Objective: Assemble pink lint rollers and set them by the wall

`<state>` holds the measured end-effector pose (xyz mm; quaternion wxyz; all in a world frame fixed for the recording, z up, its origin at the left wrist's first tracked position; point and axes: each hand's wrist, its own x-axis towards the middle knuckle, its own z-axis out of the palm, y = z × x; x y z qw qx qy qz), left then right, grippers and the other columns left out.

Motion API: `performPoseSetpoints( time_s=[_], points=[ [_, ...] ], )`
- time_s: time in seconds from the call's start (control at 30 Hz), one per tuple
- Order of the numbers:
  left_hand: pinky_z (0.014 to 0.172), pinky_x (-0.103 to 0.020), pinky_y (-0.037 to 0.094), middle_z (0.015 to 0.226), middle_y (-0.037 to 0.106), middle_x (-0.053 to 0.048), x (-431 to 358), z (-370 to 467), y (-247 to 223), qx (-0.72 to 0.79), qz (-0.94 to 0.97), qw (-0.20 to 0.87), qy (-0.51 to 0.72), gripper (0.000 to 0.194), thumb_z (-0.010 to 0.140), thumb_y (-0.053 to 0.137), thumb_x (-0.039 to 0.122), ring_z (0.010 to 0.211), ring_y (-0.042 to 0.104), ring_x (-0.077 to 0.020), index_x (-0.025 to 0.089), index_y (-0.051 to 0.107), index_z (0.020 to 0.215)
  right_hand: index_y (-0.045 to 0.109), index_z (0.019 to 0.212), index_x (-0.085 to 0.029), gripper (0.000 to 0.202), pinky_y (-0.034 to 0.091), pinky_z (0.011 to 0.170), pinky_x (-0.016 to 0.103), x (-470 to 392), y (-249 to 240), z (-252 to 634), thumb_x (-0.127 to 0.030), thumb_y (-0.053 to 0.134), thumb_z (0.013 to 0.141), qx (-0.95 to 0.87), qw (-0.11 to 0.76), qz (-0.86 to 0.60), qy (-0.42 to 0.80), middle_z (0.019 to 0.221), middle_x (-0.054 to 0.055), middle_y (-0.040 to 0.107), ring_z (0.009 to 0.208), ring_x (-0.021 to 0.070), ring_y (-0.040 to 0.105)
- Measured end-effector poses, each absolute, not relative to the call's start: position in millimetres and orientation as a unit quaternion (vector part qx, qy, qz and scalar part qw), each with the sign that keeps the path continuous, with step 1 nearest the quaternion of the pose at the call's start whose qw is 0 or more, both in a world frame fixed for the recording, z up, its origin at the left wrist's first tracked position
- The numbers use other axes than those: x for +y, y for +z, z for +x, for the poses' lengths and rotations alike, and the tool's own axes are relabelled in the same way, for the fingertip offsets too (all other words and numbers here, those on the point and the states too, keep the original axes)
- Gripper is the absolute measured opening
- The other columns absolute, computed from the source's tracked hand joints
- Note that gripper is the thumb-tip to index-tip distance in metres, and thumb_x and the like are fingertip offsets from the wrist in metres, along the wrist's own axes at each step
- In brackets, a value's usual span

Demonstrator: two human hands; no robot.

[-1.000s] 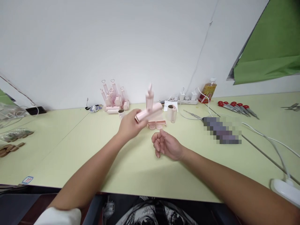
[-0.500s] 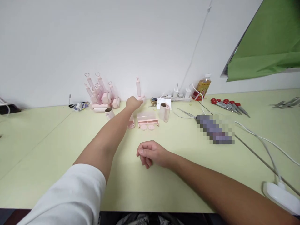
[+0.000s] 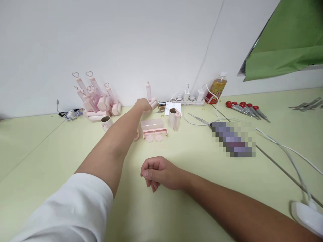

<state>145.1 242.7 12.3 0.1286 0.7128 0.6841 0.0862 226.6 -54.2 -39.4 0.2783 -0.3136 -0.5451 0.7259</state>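
A pale yellow-green table is backed by a white wall. Near the wall, a pink roller with an upright handle is partly covered by the left hand; its fingers are hidden, so its grip cannot be told. The right hand is held empty, loosely half-curled, in front of a pink case.

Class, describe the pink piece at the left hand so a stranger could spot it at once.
Start at the white wall and drop to the far edge of the table. There, the person's left hand is at a pink piece topped by a slim, upright tube. Unlike the crowded cluster of similar pieces farther left, it sits singly, nearer the power strip.
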Motion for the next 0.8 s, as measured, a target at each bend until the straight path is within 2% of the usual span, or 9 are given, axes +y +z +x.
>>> performPoseSetpoints(
  time_s=[0.13,0.27,0.37,0.53,0.8],
  points=[
    [0.093,-0.037,0.043,0.110,0.065,-0.016,252.1,135.2,18.9,0.668,0.739,0.079,0.042,0.056,0.059,0.077,0.033,0.117,0.052,-0.0346,0.016,0.062,0.110,0.060,0.081,-0.016,0.020,0.047,0.047,0.021,-54.1,-42.5,226.7,-0.035,0.065,0.081,-0.534,0.279,-0.308,0.737,0.063,-0.002,0.061,0.045,0.0069,0.053],
    [0.092,-0.035,0.044,0.125,0.056,-0.019,257.4,126.6,13.8,0.654,0.752,0.055,0.057,0.068,0.067,0.073,0.032,0.115,0.053,-0.0315,0.015,0.047,0.128,0.060,0.081,-0.016,0.022,0.048,0.048,0.022,-54.4,-43.5,227.0,-0.037,0.066,0.079,-0.525,0.283,-0.304,0.743,0.064,-0.003,0.061,0.045,0.0075,0.054],
    [0.090,-0.036,0.045,0.122,0.057,-0.021,260.2,124.6,6.8,0.657,0.747,0.047,0.085,0.067,0.073,0.069,0.033,0.111,0.056,-0.0313,0.013,0.041,0.130,0.059,0.080,-0.016,0.023,0.046,0.047,0.021,-54.7,-41.4,227.1,-0.038,0.068,0.078,-0.518,0.278,-0.312,0.746,0.063,-0.003,0.061,0.044,0.0069,0.054],
    [0.090,-0.038,0.045,0.120,0.058,-0.020,266.6,127.4,0.5,0.651,0.750,0.037,0.109,0.060,0.075,0.068,0.033,0.111,0.056,-0.0324,0.014,0.044,0.127,0.060,0.081,-0.016,0.025,0.046,0.047,0.021,-55.0,-40.6,227.3,-0.039,0.068,0.077,-0.512,0.276,-0.319,0.749,0.062,-0.003,0.061,0.044,0.0073,0.055],
    [0.086,-0.037,0.046,0.116,0.061,-0.020,263.8,128.8,-1.7,0.672,0.726,0.054,0.134,0.071,0.071,0.072,0.039,0.108,0.059,-0.0330,0.015,0.039,0.129,0.060,0.081,-0.015,0.024,0.047,0.047,0.021,-54.9,-43.5,227.2,-0.038,0.068,0.078,-0.511,0.282,-0.316,0.748,0.062,-0.003,0.061,0.044,0.0073,0.055]
  ],
)
